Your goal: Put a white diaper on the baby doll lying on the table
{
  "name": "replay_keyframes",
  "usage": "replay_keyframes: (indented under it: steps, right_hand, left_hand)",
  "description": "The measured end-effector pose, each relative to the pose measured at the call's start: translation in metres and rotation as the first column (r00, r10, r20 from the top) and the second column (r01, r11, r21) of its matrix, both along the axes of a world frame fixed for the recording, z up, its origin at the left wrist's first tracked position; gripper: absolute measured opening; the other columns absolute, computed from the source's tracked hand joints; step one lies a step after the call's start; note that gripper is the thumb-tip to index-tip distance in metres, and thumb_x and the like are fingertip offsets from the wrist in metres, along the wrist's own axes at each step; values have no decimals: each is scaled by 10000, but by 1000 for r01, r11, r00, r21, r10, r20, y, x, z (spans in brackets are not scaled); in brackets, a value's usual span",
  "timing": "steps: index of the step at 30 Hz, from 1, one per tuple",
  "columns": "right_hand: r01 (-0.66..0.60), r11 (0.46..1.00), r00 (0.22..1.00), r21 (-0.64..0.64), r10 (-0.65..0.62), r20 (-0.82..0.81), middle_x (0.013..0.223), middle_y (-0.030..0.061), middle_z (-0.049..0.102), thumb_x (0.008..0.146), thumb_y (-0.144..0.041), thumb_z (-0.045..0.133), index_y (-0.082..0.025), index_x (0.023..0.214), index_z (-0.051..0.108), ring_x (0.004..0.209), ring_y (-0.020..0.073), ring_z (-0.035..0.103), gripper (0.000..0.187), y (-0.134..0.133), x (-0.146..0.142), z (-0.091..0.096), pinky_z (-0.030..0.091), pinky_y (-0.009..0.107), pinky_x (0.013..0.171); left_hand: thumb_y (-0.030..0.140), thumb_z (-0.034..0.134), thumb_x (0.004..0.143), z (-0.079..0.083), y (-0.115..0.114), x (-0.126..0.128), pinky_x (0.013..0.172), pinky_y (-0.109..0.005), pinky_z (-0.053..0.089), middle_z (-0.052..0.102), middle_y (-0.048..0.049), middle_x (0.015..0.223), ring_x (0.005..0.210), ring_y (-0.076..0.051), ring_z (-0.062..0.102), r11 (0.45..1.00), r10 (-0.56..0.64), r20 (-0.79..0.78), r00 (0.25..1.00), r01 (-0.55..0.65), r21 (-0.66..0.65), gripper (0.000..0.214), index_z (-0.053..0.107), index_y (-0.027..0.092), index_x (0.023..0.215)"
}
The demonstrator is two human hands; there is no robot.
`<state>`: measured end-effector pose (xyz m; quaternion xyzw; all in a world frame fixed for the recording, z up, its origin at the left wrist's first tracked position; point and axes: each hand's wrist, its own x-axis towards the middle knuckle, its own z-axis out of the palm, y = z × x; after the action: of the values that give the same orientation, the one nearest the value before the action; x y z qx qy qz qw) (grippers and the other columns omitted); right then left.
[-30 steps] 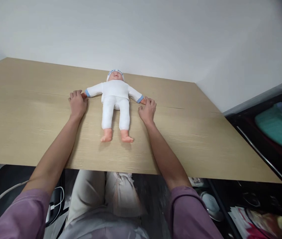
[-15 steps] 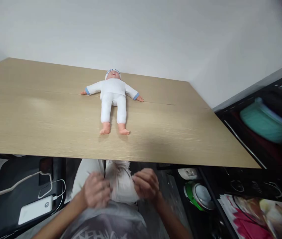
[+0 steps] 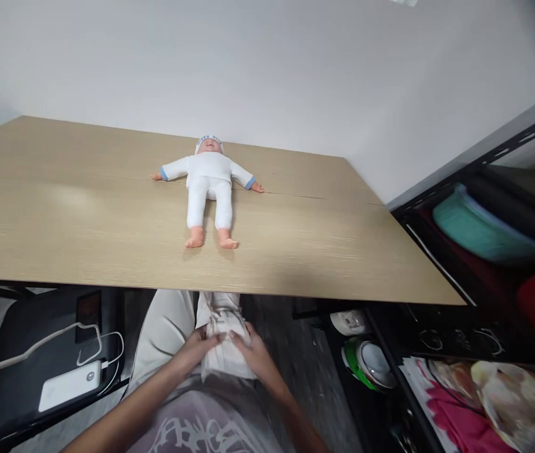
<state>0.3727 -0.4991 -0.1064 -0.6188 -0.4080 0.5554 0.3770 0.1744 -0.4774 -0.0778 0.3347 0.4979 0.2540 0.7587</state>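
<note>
On the table (image 3: pixel 78 245) a baby doll (image 3: pixel 209 168) lies on its back in a white suit with blue cuffs and a white printed cap. Its arms are spread and its bare feet point towards me. Below the table edge, at my lap, my left hand (image 3: pixel 198 347) and my right hand (image 3: pixel 252 352) take hold of a pale crumpled cloth (image 3: pixel 227 362) from its two sides, thumbs on top. Whether this cloth is a loose piece or part of my trouser leg I cannot tell. Neither hand touches the doll.
On the left, a white power bank (image 3: pixel 70 385) with a cable lies on a black seat (image 3: pixel 7 352). A black shelf rack on the right holds a teal bowl (image 3: pixel 488 229), a green-rimmed container (image 3: pixel 373 365) and bags (image 3: pixel 515 402). The wall (image 3: pixel 248 69) stands behind the table.
My hands were raised, blurred and curled apart above my lap; now they have come down and closer together onto the pale cloth. The view has shifted slightly; the doll lies as before.
</note>
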Motion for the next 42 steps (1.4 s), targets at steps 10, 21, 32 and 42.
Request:
replay_keyframes:
  steps: [10,21,32,42]
  right_hand:
    - [-67,916,996,394,41,75,1217,81,851,1040,-488,804,-275,1373,736,1036,264,823,401,-73,2,160,684,316,868]
    - [-54,906,989,419,-9,146,1245,101,876,1062,-509,735,-226,1304,752,1103,290,852,373,2,-42,106,693,370,940]
    - [-212,724,781,656,-278,559,1478,175,711,1107,-449,710,-257,1634,539,1360,350,679,587,19,-37,111,606,617,1174]
    - [-671,661,470,336,29,882,1877,180,402,1166,-569,604,-207,1792,482,1765,356,333,734,134,-79,110,272,593,1459]
  left_hand:
    - [592,949,911,137,-89,-30,1276,-495,588,697,-153,1650,1535,-400,671,942,158,31,987,-160,296,876,591,269,1642]
    - [597,953,907,80,-14,-39,1072,-388,650,824,-129,1366,1276,-317,793,896,259,122,958,-286,339,697,654,213,1406]
    - [733,955,811,61,-20,-51,799,-343,640,834,-65,1104,956,-276,800,949,231,-39,972,-216,229,912,557,236,1464]
    - [622,715,1053,65,-24,-74,1067,-438,607,802,-120,1397,1269,-329,761,836,105,-472,875,179,518,584,631,268,1510]
